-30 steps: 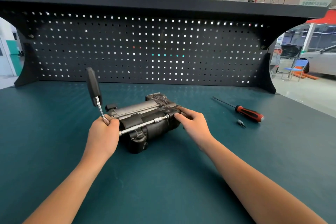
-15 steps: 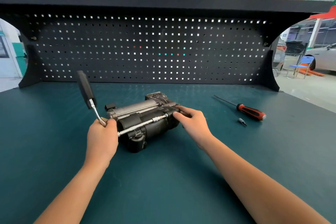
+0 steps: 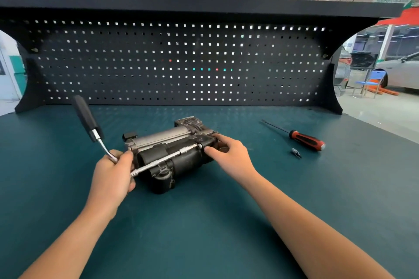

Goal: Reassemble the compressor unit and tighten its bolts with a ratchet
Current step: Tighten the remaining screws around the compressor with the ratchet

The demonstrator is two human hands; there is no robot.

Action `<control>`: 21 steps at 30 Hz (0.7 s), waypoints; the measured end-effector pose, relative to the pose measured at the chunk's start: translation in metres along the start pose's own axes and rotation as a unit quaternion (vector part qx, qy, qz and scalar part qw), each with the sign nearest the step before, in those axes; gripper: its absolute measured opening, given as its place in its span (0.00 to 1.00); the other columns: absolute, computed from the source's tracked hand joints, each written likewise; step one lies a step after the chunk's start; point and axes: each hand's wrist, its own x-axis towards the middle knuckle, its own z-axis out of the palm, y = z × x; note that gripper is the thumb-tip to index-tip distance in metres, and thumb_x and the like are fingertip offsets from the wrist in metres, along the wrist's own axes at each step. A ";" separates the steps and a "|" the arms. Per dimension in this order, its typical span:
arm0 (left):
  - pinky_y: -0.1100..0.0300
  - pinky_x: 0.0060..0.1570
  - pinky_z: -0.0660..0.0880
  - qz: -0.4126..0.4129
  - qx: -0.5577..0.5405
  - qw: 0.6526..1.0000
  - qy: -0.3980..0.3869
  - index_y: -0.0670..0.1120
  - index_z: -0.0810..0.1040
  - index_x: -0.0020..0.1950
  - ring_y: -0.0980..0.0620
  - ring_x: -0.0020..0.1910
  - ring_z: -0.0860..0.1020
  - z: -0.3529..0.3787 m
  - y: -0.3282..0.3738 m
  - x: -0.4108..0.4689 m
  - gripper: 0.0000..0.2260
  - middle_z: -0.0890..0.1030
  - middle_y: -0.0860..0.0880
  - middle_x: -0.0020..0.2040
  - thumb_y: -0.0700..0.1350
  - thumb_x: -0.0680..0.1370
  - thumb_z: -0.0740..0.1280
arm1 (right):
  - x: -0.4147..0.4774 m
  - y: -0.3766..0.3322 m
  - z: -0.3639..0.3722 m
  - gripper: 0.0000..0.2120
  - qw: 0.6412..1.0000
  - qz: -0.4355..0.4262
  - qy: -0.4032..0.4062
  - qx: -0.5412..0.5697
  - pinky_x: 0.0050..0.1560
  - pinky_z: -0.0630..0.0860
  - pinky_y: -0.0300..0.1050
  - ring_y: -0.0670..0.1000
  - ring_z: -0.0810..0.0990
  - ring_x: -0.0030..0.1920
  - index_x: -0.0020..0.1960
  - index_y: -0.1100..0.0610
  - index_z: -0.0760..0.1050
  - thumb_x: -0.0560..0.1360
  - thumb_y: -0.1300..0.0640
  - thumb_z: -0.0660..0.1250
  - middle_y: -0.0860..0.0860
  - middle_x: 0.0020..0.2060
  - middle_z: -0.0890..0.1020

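Head view: left hand grips ratchet head; right hand seemingly clasps compressor unit. Hold extension square, brace firmly.

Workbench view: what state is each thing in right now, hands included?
compressor unit: lying on the bench top.
ratchet: handle tilted up and to the left.
extension bar: laid along the compressor unit, tip at its right end.
left hand: grips the ratchet's head.
right hand: holds the compressor unit's right end.
screwdriver: lying loose, untouched.
small bit: lying beside the screwdriver.
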 end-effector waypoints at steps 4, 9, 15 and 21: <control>0.61 0.26 0.63 0.054 0.048 0.997 -0.001 0.45 0.61 0.32 0.50 0.23 0.62 0.000 0.003 0.000 0.15 0.65 0.48 0.28 0.40 0.78 0.59 | -0.003 0.000 0.000 0.19 1.000 -0.012 -0.003 -0.001 0.48 0.73 0.37 0.46 0.79 0.47 0.61 0.51 0.76 0.71 0.54 0.70 0.46 0.45 0.82; 0.51 0.37 0.66 0.087 0.067 0.994 0.013 0.46 0.62 0.33 0.46 0.29 0.65 0.005 0.002 -0.005 0.14 0.65 0.49 0.27 0.42 0.79 0.59 | -0.003 0.000 -0.002 0.20 0.999 -0.017 -0.024 -0.020 0.55 0.74 0.42 0.50 0.78 0.52 0.60 0.50 0.76 0.69 0.55 0.70 0.51 0.51 0.81; 0.50 0.37 0.68 0.088 0.064 0.994 0.027 0.45 0.62 0.33 0.48 0.29 0.65 0.006 0.003 -0.013 0.14 0.65 0.49 0.27 0.42 0.79 0.58 | -0.004 0.004 0.003 0.23 0.998 -0.038 -0.002 -0.056 0.51 0.68 0.37 0.47 0.75 0.53 0.61 0.49 0.74 0.68 0.48 0.73 0.49 0.51 0.78; 0.51 0.37 0.68 0.086 0.064 0.994 0.027 0.44 0.63 0.34 0.48 0.29 0.65 0.004 0.003 -0.014 0.13 0.65 0.49 0.28 0.42 0.78 0.58 | -0.005 0.005 0.012 0.28 0.997 -0.030 0.035 -0.066 0.55 0.69 0.38 0.47 0.74 0.55 0.65 0.51 0.72 0.68 0.43 0.72 0.48 0.53 0.76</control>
